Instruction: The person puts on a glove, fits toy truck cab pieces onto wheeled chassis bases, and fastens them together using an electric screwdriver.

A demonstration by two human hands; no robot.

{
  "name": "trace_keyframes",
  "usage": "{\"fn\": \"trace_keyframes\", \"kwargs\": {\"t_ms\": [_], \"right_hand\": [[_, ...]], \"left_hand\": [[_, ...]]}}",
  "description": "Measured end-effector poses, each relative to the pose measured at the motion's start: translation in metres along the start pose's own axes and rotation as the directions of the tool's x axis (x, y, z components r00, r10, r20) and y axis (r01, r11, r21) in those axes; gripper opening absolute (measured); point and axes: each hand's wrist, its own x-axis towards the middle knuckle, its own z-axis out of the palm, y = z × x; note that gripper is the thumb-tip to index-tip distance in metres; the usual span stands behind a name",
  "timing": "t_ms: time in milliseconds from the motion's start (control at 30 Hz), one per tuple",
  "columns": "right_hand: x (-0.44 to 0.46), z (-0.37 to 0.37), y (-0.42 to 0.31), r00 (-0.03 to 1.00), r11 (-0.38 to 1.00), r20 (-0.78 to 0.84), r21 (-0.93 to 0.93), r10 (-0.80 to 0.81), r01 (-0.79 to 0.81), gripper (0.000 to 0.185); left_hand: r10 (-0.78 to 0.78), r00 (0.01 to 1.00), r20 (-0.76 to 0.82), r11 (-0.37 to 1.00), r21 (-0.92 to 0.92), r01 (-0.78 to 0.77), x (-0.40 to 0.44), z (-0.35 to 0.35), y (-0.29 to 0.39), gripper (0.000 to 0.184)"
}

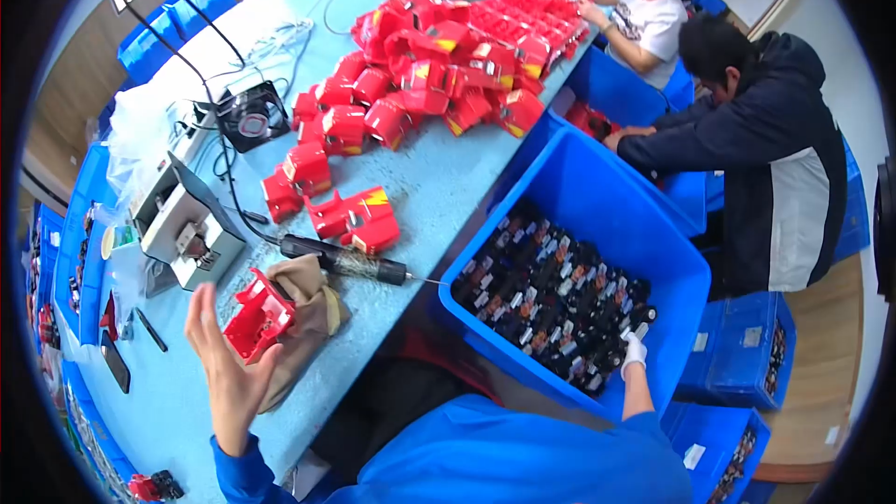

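**Left hand (227, 369) spread wide, right hand (635, 351) in blue bin (621, 210)**

The left, holding nothing, is just beside a red shell (261, 325) on a brown cloth (315, 303) — contact unclear. Next lies a black screwdriver (347, 261). The right, gloved, is among dark parts (551, 303) — I cannot tell whether it grips one.

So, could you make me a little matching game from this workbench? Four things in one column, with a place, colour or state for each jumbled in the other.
Things
1. Black screwdriver
2. Small dark parts
3. Red shell nearest the camera wearer
4. Tabletop

Places, colours, states
A. Resting on brown cloth
B. Pale blue
C. Lying with its tip towards the big blue bin
D. Heaped inside the big blue bin

Right pairs: 1-C, 2-D, 3-A, 4-B
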Motion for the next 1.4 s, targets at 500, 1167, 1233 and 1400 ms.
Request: {"fn": "trace_keyframes", "kwargs": {"t_ms": [500,1167,1233,1400], "right_hand": [[-0.347,0.220,-0.195,-0.371,0.967,0.918,0.209,-0.142,0.146,0.052],[-0.469,0.308,-0.069,-0.915,-0.228,0.328,0.934,0.234,0.277,0.039],[-0.461,0.311,-0.073,-0.922,-0.240,0.342,0.925,0.182,0.295,0.038],[-0.447,0.317,-0.090,-0.886,-0.039,0.441,0.892,-0.147,0.450,0.042]], "left_hand": [[0.463,0.883,-0.070,0.639,-0.665,-0.388,0.046,0.067,0.098,0.074],[0.043,0.915,0.402,0.999,-0.020,-0.038,-0.051,-0.041,-0.115,0.009],[0.072,0.868,0.491,0.997,-0.046,-0.057,-0.050,-0.037,-0.132,0.011],[0.039,0.799,0.600,0.997,0.028,-0.070,-0.053,-0.020,-0.161,0.011]]}}
